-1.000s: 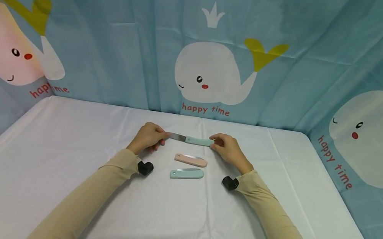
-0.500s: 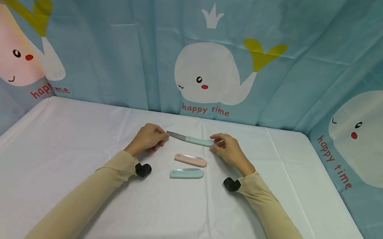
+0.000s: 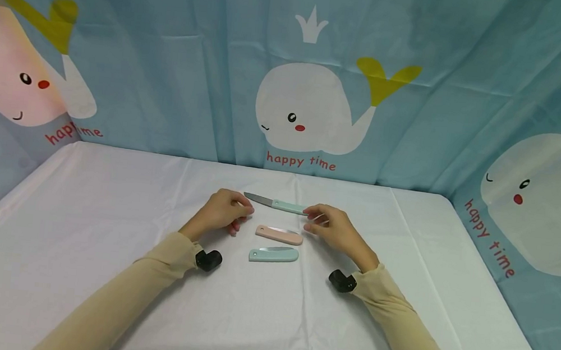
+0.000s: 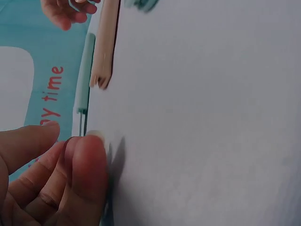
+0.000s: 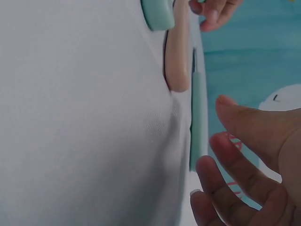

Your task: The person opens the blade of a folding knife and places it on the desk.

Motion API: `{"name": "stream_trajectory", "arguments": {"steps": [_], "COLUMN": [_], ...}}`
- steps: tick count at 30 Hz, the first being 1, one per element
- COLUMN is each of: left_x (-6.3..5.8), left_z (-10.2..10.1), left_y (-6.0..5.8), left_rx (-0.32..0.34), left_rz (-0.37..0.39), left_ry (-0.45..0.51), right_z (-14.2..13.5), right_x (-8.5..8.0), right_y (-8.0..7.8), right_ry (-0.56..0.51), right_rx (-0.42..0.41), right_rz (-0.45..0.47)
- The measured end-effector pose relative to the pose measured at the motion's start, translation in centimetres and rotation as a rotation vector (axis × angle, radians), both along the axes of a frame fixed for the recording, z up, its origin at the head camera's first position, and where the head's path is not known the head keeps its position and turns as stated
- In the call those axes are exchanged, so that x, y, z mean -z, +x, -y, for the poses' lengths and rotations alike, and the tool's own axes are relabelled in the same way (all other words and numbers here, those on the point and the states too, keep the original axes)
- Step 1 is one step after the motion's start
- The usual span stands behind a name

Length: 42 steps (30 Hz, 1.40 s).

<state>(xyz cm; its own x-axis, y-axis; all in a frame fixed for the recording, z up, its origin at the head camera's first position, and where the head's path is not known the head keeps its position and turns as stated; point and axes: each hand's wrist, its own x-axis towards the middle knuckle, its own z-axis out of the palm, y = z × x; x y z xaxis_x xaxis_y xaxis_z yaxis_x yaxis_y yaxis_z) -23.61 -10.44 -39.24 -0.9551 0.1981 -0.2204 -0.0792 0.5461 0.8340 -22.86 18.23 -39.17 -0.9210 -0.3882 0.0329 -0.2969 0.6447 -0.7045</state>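
Note:
Three folding knives lie in a column on the white cloth. Farthest back is an unfolded mint knife [image 3: 288, 207], its grey blade pointing left. Nearer to me are a folded pink knife [image 3: 278, 235] and a folded mint knife [image 3: 274, 255]. My left hand [image 3: 225, 210] hovers beside the blade tip, thumb apart from loosely curled fingers in the left wrist view. The right hand [image 3: 331, 226] is at the handle end of the unfolded knife, overlapping it in the head view. In the right wrist view, nothing lies between its thumb [image 5: 235, 115] and spread fingers.
A white cloth [image 3: 266, 320] covers the table. Behind it hangs a blue curtain [image 3: 183, 75] printed with whales. Black cameras are worn at both wrists, the left camera [image 3: 208, 260] and the right camera [image 3: 342, 281], at the beige sleeve cuffs.
My left hand has released the unfolded knife's blade and my right hand its handle. Both hands have come slightly nearer to me. The knife stays in place; the other two have not moved.

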Motion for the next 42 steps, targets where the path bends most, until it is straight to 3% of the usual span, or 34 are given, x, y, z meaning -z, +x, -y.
{"name": "stream_trajectory", "arguments": {"steps": [19, 32, 42], "left_x": [-0.1, -0.1, 0.2], "left_z": [-1.3, -2.0, -1.9], "left_y": [2.1, 2.6, 2.8], "left_rx": [0.079, 0.134, 0.142], "left_rz": [0.041, 0.019, -0.014], "left_ry": [0.039, -0.048, -0.006], "right_z": [0.1, 0.9, 1.1], "right_x": [0.1, 0.8, 1.0], "right_y": [2.0, 2.5, 2.7], "right_ry": [0.045, 0.051, 0.034], "right_rx": [-0.121, 0.002, 0.027], "right_rz": [-0.005, 0.029, 0.028]}}
